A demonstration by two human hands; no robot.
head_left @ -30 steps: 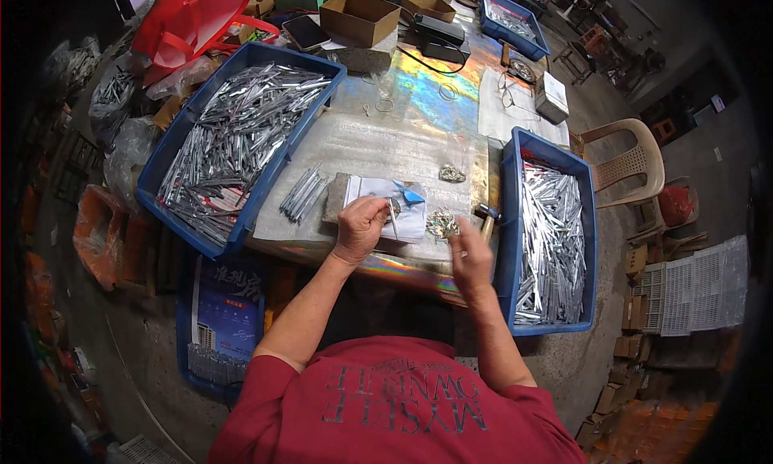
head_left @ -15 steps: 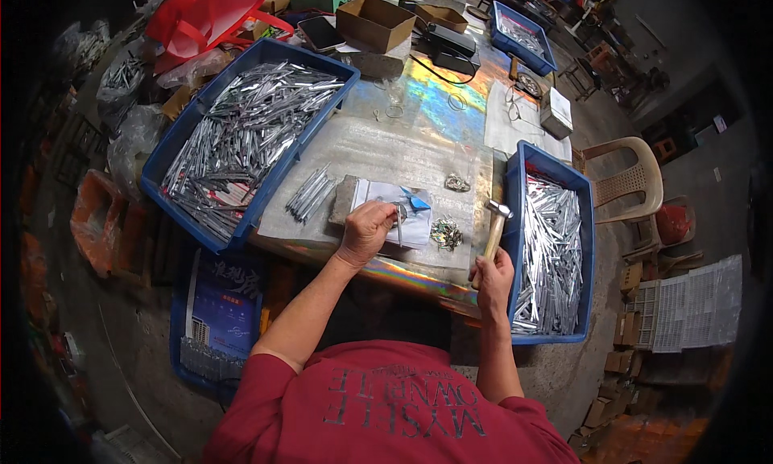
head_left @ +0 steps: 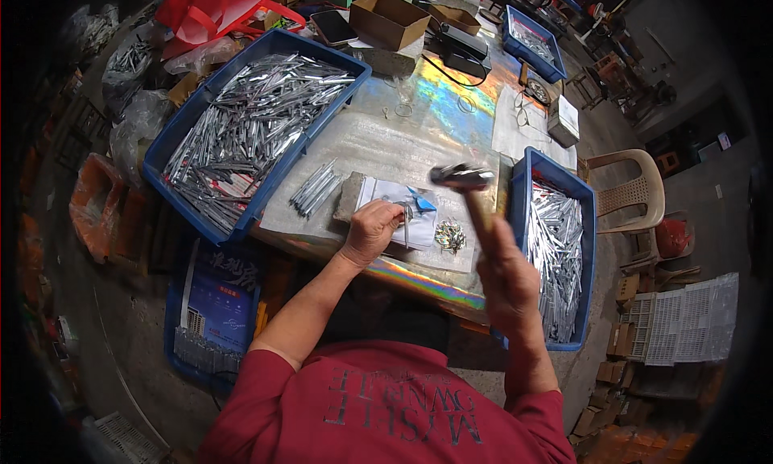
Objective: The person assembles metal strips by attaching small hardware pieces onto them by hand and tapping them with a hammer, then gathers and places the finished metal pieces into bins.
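Observation:
My right hand [head_left: 506, 272] grips the wooden handle of a hammer [head_left: 461, 177], whose metal head is raised above the table and blurred. My left hand [head_left: 372, 229] pinches a thin metal strip [head_left: 407, 232] upright on a white sheet [head_left: 396, 198] that lies over a grey block [head_left: 349, 196]. A small blue piece [head_left: 422, 200] sits on the sheet just beyond my fingers. A little heap of small metal bits [head_left: 450, 235] lies between my two hands. A loose bundle of metal strips [head_left: 314, 189] rests left of the block.
A big blue bin [head_left: 182, 126] of metal strips fills the table's left side; a second blue bin [head_left: 523, 192] of strips stands at the right edge. Cardboard boxes [head_left: 388, 18], a phone [head_left: 333, 27], a red bag [head_left: 216, 13] and another blue bin [head_left: 531, 33] lie at the back. A plastic chair [head_left: 632, 192] stands right.
My right hand has swung the hammer up from table level near the right bin to a raised position over the sheet. My left hand stays on the metal strip.

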